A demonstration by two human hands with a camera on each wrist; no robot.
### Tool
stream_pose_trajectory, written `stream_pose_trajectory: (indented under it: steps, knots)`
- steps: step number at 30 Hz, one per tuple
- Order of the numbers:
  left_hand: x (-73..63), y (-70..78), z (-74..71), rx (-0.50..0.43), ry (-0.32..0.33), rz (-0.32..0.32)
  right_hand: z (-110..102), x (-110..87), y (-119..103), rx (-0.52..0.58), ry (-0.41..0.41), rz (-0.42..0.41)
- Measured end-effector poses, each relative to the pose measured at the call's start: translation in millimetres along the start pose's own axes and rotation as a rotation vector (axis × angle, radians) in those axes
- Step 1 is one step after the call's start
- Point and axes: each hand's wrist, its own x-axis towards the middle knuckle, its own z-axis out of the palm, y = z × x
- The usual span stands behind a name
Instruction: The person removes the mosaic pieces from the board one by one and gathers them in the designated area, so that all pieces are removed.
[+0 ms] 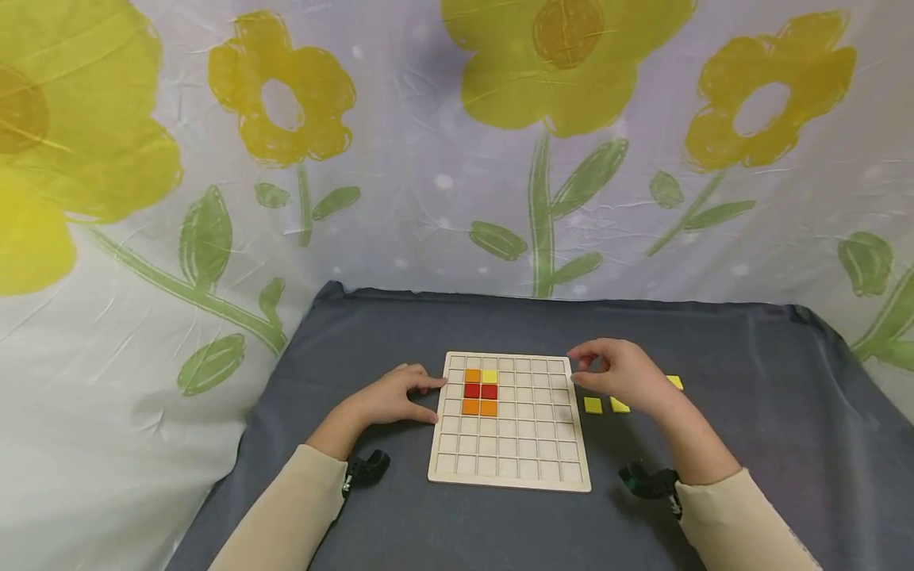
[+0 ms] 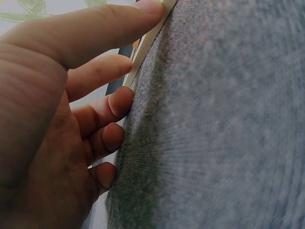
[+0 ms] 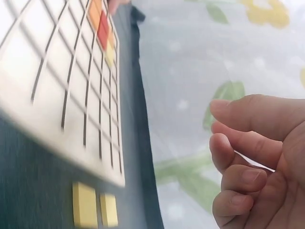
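A pale wooden grid board (image 1: 528,444) lies on the dark cloth. Toward its upper left sit colored square tiles in two columns: an orange tile (image 1: 472,376) beside a yellow tile (image 1: 489,377), two red tiles (image 1: 489,392) below, then two orange tiles (image 1: 489,408). My left hand (image 1: 396,394) touches the board's left edge with thumb and index fingertip; in the left wrist view its other fingers bend loosely. Above the board's upper right edge hovers my right hand (image 1: 620,371), thumb near the fingertips and nothing visible between them in the right wrist view (image 3: 259,152).
Right of the board lie loose yellow tiles: one square tile (image 1: 593,405), another tile (image 1: 620,405) partly behind the right hand, and a third tile (image 1: 674,382) beyond the wrist. A flower-printed curtain (image 1: 407,198) hangs behind the dark cloth (image 1: 400,507).
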Motion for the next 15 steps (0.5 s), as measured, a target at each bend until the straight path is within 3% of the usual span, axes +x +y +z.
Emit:
stream_pose_trajectory:
  steps: [15]
  knots:
    - [-0.9,1.9,-1.6,0.009,0.001,-0.004,48,26.1,-41,0.066,-0.091,-0.083]
